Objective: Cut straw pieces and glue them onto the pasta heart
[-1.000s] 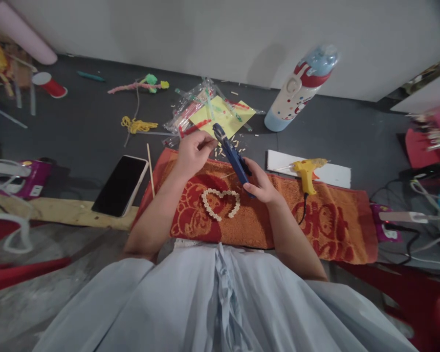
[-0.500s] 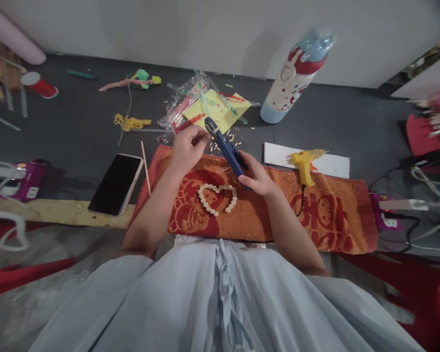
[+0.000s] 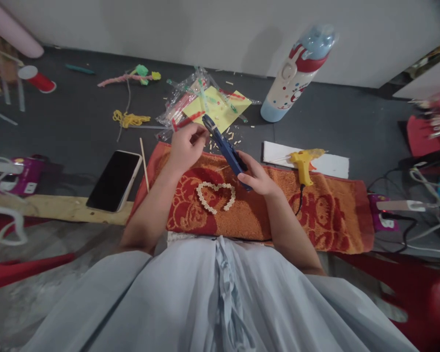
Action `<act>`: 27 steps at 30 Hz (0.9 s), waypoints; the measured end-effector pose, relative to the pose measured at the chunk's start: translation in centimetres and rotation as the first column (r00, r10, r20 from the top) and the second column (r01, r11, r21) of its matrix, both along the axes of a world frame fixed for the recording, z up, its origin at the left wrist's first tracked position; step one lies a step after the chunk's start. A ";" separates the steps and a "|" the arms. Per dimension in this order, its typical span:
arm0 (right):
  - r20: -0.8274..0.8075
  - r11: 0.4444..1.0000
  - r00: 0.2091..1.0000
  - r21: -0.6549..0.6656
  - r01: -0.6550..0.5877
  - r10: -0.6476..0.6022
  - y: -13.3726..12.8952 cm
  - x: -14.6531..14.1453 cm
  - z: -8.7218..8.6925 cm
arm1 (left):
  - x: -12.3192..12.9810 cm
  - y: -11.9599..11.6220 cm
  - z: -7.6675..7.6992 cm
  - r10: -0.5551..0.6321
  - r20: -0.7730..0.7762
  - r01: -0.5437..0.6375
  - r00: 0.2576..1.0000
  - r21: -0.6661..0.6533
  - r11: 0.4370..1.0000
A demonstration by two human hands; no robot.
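My right hand (image 3: 256, 175) is wrapped round the handles of blue-handled pliers (image 3: 225, 149), whose dark jaws point up and to the left. By those jaws, the fingertips of my left hand (image 3: 186, 146) are pinched together; whatever they hold is too small to make out. Below both hands, a heart outline (image 3: 201, 198) built of small pale pieces lies on the orange and red towel (image 3: 245, 220), with a gap at its bottom point. Small pale cut bits (image 3: 230, 134) are scattered on the dark table just past the pliers.
A yellow glue gun (image 3: 304, 164) rests on a white strip (image 3: 337, 166) at the right. Behind stands a bottle (image 3: 284, 88). Yellow paper (image 3: 227, 115) and plastic wrappers (image 3: 172, 107) lie ahead. At left are a phone (image 3: 113, 181), a thin stick (image 3: 144, 164) and yellow yarn (image 3: 132, 119).
The whole view has shifted slightly. Both hands and the pliers keep nearly the same pose, and the heart outline looks the same.
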State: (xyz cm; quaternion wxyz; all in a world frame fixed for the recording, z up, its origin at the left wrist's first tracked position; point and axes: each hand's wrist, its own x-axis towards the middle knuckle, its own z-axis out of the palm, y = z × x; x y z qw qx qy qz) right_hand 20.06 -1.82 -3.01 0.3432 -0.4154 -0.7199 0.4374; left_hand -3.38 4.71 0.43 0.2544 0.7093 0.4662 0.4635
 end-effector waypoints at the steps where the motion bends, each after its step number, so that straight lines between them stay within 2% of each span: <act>1: -0.010 1.000 1.000 -0.016 -0.002 0.002 0.0 0.1 0.1 | -0.2 0.1 0.1 -0.041 0.027 0.042 0.999 -0.044 0.998; 6: -0.042 0.994 0.999 -0.104 -0.025 0.020 -0.1 0.5 0.5 | -1.6 0.7 0.7 -0.276 0.132 0.297 0.952 -0.189 0.936; 9: -0.104 0.984 0.993 -0.165 -0.067 0.050 -0.2 0.5 0.5 | -2.2 0.7 1.2 -0.330 0.167 0.362 0.929 -0.222 0.905; 15: -0.152 0.975 0.983 -0.178 -0.132 0.105 -0.3 0.4 0.7 | -2.5 0.6 1.4 -0.303 0.223 0.355 0.927 -0.256 0.899; 20: -0.134 0.978 0.982 -0.143 -0.152 0.133 -0.2 0.4 0.9 | -2.3 0.5 1.6 -0.327 0.277 0.406 0.904 -0.310 0.860; 27: -0.105 0.975 0.989 -0.183 -0.126 0.108 -0.3 0.4 0.9 | -2.3 0.7 1.3 -0.263 0.220 0.318 0.939 -0.267 0.910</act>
